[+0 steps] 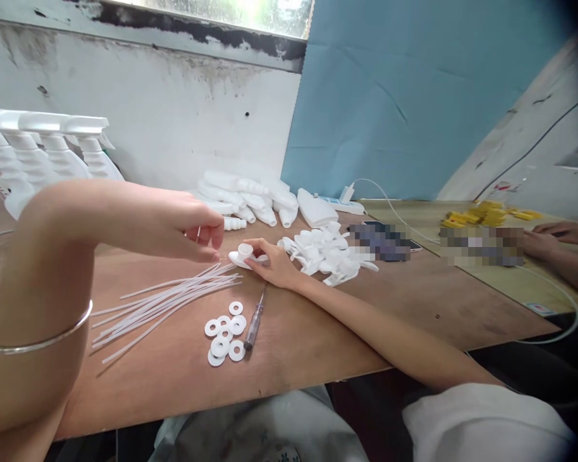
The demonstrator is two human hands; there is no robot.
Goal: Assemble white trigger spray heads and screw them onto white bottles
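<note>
In my right hand (277,264) is a white spray trigger head (243,253), pinched between thumb and fingers, with its round collar facing up. My left hand (205,232) hangs just left of it, fingers curled toward the thumb; whatever they may hold is too small to make out. Beneath the left hand lies a loose fan of thin white tubes (164,307). Several flat white washers (220,346) are clustered in front of the hands. Beside them rests a screwdriver (253,326) with a clear handle, its shaft pointing toward my right hand.
A heap of white trigger parts (318,251) lies right of my hands. White bottles (250,196) are piled behind, and assembled spray bottles (48,151) stand at the left. A power strip (341,205) sits by the wall. At far right, a co-worker's hands (544,240) are near yellow pieces (481,215).
</note>
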